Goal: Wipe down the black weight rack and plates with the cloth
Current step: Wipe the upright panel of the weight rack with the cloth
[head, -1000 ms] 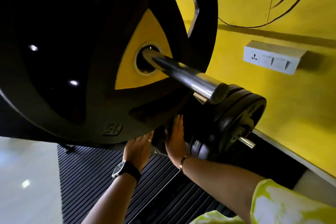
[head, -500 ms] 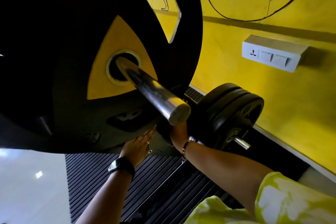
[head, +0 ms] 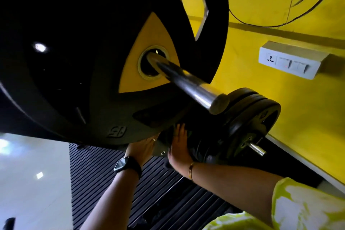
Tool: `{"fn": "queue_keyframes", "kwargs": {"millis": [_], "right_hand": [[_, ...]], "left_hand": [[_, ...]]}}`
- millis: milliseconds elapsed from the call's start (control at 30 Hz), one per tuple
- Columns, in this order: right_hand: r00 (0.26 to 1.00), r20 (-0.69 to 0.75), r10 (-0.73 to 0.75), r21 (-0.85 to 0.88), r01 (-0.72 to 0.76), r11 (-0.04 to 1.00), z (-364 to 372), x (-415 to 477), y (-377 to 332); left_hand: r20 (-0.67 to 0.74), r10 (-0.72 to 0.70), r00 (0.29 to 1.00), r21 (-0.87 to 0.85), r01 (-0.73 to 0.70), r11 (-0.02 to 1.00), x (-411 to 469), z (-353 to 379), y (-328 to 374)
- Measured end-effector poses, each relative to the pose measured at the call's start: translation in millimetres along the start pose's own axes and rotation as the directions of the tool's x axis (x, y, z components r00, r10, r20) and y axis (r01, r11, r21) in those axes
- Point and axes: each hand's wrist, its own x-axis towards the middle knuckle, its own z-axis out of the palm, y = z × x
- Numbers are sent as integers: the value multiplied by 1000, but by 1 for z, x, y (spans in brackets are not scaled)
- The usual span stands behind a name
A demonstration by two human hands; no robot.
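While it hangs on its chrome peg [head: 188, 87], the large black plate [head: 74, 65] with a yellow wedge fills the view from 8 round to 1 o'clock. Behind it, the yellow wall [head: 280, 15] spans 1 to 4 o'clock, and a ribbed black mat [head: 97, 173] lies at 6 to 7. At 4 o'clock of the peg's tip, a stack of smaller black plates [head: 257, 115] sits on a thinner peg. At 6 o'clock below the large plate, the right hand [head: 180, 147] presses flat, fingers straight and together, on a dark surface beside that stack. Whether that surface is the cloth cannot be told. At its 9 o'clock the left hand [head: 141, 149] reaches straight-fingered to the large plate's lower rim, fingertips hidden.
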Motion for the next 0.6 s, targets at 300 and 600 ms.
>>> {"fn": "queue_keyframes", "kwargs": {"millis": [300, 600], "right_hand": [[987, -25, 156, 240, -145, 960, 56, -24, -23], [983, -181, 38, 140, -12, 990, 113, -44, -31]], "left_hand": [[-207, 268, 941, 304, -199, 932, -17, 2, -26], [-487, 301, 820, 254, -196, 947, -34, 5, -49]]}}
